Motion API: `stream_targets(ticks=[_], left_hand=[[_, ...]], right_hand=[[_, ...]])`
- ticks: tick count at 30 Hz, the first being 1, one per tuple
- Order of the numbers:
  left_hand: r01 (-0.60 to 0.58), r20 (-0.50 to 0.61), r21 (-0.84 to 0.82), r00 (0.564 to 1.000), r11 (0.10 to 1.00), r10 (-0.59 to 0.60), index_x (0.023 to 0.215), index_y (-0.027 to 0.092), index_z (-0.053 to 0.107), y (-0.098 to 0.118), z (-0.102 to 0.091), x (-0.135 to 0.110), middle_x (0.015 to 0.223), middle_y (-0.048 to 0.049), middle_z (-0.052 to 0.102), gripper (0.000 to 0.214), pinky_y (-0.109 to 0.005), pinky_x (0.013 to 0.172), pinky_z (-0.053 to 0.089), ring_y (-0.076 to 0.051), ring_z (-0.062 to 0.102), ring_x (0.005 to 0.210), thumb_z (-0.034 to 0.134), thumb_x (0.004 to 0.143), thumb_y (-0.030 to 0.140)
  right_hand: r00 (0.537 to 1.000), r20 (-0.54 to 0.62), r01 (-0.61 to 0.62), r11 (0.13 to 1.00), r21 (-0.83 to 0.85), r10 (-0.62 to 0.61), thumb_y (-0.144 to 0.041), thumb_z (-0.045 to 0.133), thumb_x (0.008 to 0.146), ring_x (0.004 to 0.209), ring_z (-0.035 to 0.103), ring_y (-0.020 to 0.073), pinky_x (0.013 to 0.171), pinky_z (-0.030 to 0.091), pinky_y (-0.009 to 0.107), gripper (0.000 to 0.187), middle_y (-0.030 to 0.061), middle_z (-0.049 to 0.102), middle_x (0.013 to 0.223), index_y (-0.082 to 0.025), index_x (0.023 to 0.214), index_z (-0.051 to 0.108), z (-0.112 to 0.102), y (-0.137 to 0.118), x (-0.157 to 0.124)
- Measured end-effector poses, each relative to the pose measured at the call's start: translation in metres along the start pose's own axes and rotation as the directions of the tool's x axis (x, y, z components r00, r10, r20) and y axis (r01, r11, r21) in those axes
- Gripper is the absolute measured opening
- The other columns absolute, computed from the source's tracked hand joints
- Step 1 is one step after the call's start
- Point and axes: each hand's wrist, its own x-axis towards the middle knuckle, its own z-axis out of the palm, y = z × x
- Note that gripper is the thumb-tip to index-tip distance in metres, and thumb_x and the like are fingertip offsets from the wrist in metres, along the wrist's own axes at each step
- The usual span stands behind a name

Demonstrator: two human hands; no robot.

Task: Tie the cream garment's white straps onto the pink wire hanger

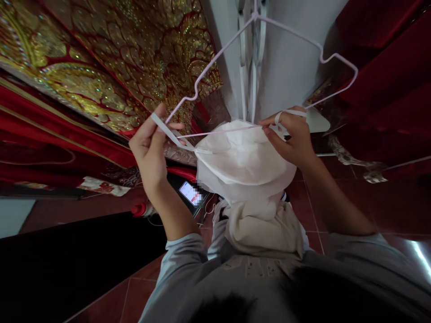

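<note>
A thin pale pink clothes hanger (210, 63) hangs before me, its hook end at the top of the view. My left hand (151, 152) is closed at the hanger's left lower corner, with a white strap (171, 134) across its fingers. At the other end of the bottom bar, my right hand (294, 137) pinches with thumb and forefinger; a second white strap (292, 113) loops around its fingers. From the straps hangs a white garment (242, 157), its wide opening facing up below the bar. Its lower, cream-coloured folds (266, 229) bunch against my body.
Red clothing with gold sequins (144, 49) hangs on the left, and dark red cloth (387, 80) on the right. A lit phone (191, 194) lies on a dark surface by my left forearm. Red floor tiles (141, 273) show below. White vertical bars (247, 85) stand behind the hanger.
</note>
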Motion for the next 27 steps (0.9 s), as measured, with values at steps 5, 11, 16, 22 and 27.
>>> stream_targets(ticks=[5, 11, 16, 22, 27], left_hand=[[-0.008, -0.225, -0.106, 0.974, 0.994, -0.016, 0.097, 0.013, 0.085, -0.009, 0.003, 0.003, 0.077, -0.008, 0.08, 0.023, -0.021, 0.056, 0.057, -0.013, 0.072, 0.06, 0.071, 0.088, 0.029], [-0.007, -0.299, -0.001, 0.954, 1.0, 0.006, 0.085, 0.019, 0.086, -0.015, 0.006, 0.001, 0.075, -0.0045, 0.08, 0.015, -0.017, 0.058, 0.05, -0.009, 0.068, 0.062, 0.079, 0.074, 0.011], [-0.015, -0.226, 0.033, 0.974, 0.999, 0.022, 0.083, 0.018, 0.087, -0.013, 0.005, -0.006, 0.085, -0.0073, 0.083, 0.025, -0.02, 0.055, 0.049, -0.011, 0.068, 0.065, 0.067, 0.074, 0.006], [-0.087, -0.179, 0.038, 0.979, 0.995, 0.092, 0.064, 0.016, 0.08, -0.014, 0.002, -0.011, 0.088, -0.0096, 0.082, 0.029, -0.028, 0.068, 0.055, -0.018, 0.073, 0.077, 0.054, 0.077, 0.012], [-0.114, -0.12, 0.134, 0.984, 0.984, 0.131, 0.055, 0.019, 0.073, -0.031, -0.005, -0.026, 0.092, -0.0076, 0.082, 0.029, -0.033, 0.078, 0.055, -0.022, 0.074, 0.09, 0.054, 0.076, 0.01]], right_hand=[[1.0, -0.006, 0.027, 0.999, 0.023, -0.027, -0.036, 0.06, 0.1, 0.078, 0.067, 0.0235, 0.098, 0.047, 0.05, 0.015, 0.0033, 0.077, 0.091, -0.029, 0.099, 0.073, 0.001, -0.001, -0.001], [1.0, -0.002, 0.018, 1.0, 0.018, -0.018, -0.035, 0.059, 0.1, 0.077, 0.067, 0.0232, 0.097, 0.048, 0.05, 0.016, 0.0031, 0.077, 0.09, -0.028, 0.099, 0.073, 0.002, -0.001, -0.001], [1.0, 0.007, 0.029, 1.0, -0.011, -0.028, -0.032, 0.06, 0.099, 0.079, 0.069, 0.0229, 0.097, 0.049, 0.051, 0.013, 0.0027, 0.079, 0.095, -0.028, 0.096, 0.072, 0.001, -0.001, -0.001], [1.0, -0.003, 0.022, 1.0, -0.004, -0.022, -0.032, 0.061, 0.098, 0.081, 0.07, 0.0248, 0.1, 0.05, 0.053, 0.012, 0.0044, 0.079, 0.097, -0.029, 0.098, 0.072, 0.004, -0.001, -0.005], [0.998, -0.046, 0.047, 0.999, 0.017, -0.046, -0.029, 0.06, 0.098, 0.083, 0.071, 0.0242, 0.1, 0.048, 0.052, 0.015, 0.0022, 0.077, 0.092, -0.031, 0.106, 0.073, 0.012, -0.006, -0.006]])
